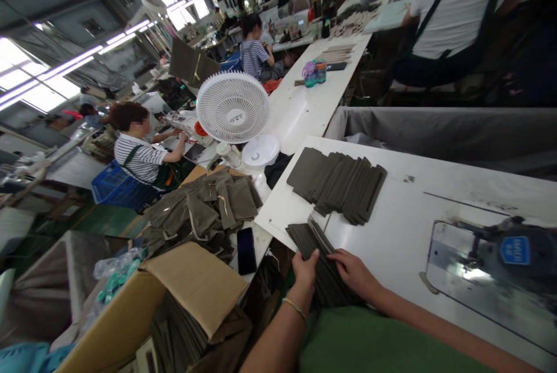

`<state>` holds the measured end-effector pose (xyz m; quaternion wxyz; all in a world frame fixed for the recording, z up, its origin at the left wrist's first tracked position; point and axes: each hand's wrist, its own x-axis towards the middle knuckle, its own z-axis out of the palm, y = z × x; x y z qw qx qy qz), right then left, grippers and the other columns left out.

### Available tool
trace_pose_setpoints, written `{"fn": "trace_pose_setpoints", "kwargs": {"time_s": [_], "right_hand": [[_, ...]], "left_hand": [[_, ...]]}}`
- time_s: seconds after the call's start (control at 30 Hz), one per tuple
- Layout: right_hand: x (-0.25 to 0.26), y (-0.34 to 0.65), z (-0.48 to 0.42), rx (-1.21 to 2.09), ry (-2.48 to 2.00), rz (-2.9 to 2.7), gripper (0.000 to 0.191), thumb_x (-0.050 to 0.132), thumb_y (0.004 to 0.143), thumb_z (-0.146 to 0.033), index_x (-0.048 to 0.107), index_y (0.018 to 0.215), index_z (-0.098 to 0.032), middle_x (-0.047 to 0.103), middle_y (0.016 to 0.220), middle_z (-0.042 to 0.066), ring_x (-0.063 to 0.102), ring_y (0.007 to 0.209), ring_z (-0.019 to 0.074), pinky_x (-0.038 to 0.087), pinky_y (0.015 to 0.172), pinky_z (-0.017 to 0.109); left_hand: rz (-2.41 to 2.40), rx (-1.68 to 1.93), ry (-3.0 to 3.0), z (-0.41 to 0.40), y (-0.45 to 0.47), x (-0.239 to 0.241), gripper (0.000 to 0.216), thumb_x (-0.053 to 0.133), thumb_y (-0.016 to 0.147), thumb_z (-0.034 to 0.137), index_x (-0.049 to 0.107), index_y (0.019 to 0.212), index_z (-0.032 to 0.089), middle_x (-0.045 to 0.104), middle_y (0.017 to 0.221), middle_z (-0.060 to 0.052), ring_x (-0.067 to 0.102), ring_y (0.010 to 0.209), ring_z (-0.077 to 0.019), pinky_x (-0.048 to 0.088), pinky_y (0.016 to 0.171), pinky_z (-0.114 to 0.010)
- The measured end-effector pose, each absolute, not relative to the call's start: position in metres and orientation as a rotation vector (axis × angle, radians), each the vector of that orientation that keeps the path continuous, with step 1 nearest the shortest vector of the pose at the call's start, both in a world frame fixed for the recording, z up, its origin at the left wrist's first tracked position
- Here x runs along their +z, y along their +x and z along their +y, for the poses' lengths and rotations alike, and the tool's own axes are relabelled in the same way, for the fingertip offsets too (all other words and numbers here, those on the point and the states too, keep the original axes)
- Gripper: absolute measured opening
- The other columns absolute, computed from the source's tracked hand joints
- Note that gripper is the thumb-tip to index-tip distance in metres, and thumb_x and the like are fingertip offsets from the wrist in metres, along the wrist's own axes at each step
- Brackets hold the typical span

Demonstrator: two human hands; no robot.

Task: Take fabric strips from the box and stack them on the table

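Close to my body, at the front edge of the white sewing table (404, 187), both hands grip a bundle of dark olive fabric pieces (304, 238). My left hand (306, 271) is closed round the bundle's left side, thumb on top. From the right, my right hand (350, 268) pinches the same bundle, its fingers partly hidden behind the pieces. Just beyond, a fanned row of similar olive pieces (343, 183) lies on the tabletop. The lower end of the bundle rests against my green apron (369, 338).
A sewing machine (513, 251) stands at right. Left are a heap of olive pieces (204, 205), a phone (246, 251) and an open cardboard box (195, 280) holding more pieces. A white fan (235, 109) stands ahead. Co-workers sit at left, ahead and at right.
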<state>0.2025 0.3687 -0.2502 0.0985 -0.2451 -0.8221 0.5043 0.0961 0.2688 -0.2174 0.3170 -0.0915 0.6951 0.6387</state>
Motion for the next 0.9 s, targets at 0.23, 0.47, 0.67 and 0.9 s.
{"fn": "trace_pose_setpoints", "kwargs": {"time_s": [0.23,0.47,0.67,0.9], "right_hand": [[-0.239,0.201,0.367,1.467,-0.769,-2.496,0.035,0.055,0.076,-0.037,0.067,0.1,-0.015,0.063,0.099,0.012,0.059,0.094,0.0241,0.047,0.089,0.038],[-0.253,0.202,0.367,1.407,-0.719,-2.534,0.036,0.048,0.078,-0.029,0.065,0.104,-0.011,0.063,0.102,0.015,0.059,0.099,0.025,0.045,0.092,0.04],[-0.259,0.203,0.365,1.37,-0.6,-2.547,0.046,0.035,0.08,-0.018,0.058,0.12,-0.014,0.06,0.113,0.012,0.056,0.105,0.0214,0.043,0.096,0.04],[-0.254,0.205,0.369,1.346,-0.563,-2.555,0.042,0.036,0.074,-0.01,0.066,0.102,-0.018,0.058,0.109,0.01,0.057,0.101,0.0192,0.048,0.091,0.035]], "left_hand": [[1.849,1.681,-0.218,0.268,0.096,-0.219,0.051,0.084,0.048,0.039,0.065,0.085,0.009,0.07,0.085,-0.014,0.067,0.078,-0.0258,0.054,0.071,-0.033],[1.855,1.669,-0.207,0.267,0.096,-0.223,0.053,0.083,0.048,0.043,0.064,0.084,0.009,0.07,0.083,-0.014,0.066,0.075,-0.025,0.054,0.068,-0.032],[1.856,1.65,-0.213,0.265,0.096,-0.224,0.053,0.084,0.048,0.044,0.064,0.082,0.009,0.069,0.079,-0.012,0.066,0.071,-0.0236,0.054,0.065,-0.031],[1.843,1.65,-0.203,0.266,0.097,-0.223,0.057,0.083,0.047,0.047,0.064,0.085,0.009,0.069,0.081,-0.013,0.065,0.071,-0.0235,0.053,0.065,-0.031]]}}
